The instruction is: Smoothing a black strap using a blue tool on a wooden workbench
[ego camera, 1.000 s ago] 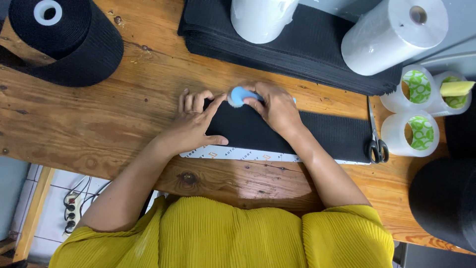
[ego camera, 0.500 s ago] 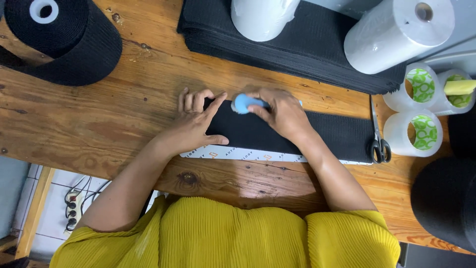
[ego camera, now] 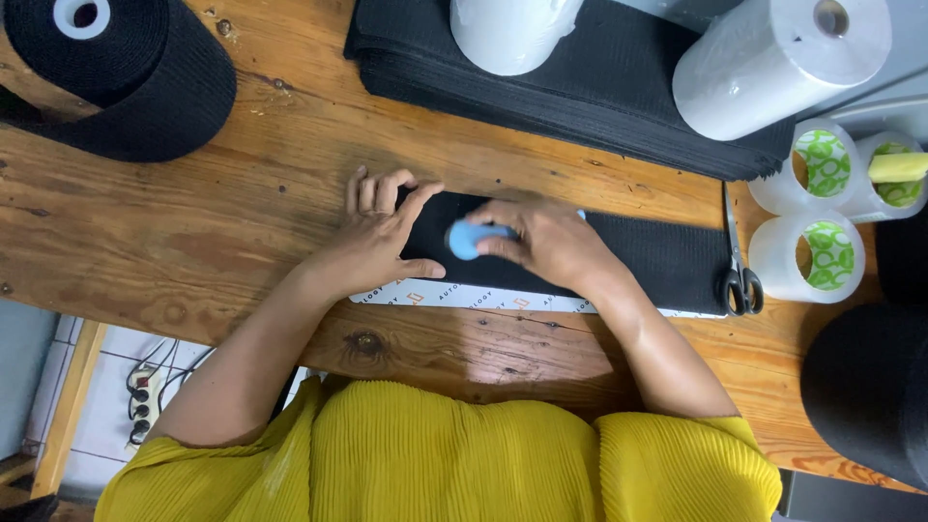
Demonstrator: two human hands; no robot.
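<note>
A blue chalk (ego camera: 466, 239) is grasped in the right hand (ego camera: 541, 244) and pressed on the black strip (ego camera: 667, 263). The strip's left end is pinned under the flattened, released left hand (ego camera: 382, 237). The strip is laid on the wooden surface (ego camera: 242, 213), scissors (ego camera: 738, 266) at its right end. Beyond, a yellow piece (ego camera: 897, 166) is held in one tape roll (ego camera: 894, 179); two neighbouring rolls (ego camera: 822, 256) are seen hollow.

The black fabric strip (ego camera: 667, 263) lies on the wooden table (ego camera: 242, 242); the left hand (ego camera: 377, 237) presses flat on the strip's left end; the right hand (ego camera: 546, 242) grips a blue chalk piece (ego camera: 464, 239) on the strip; scissors (ego camera: 739, 275) lie at the strip's right end.
</note>
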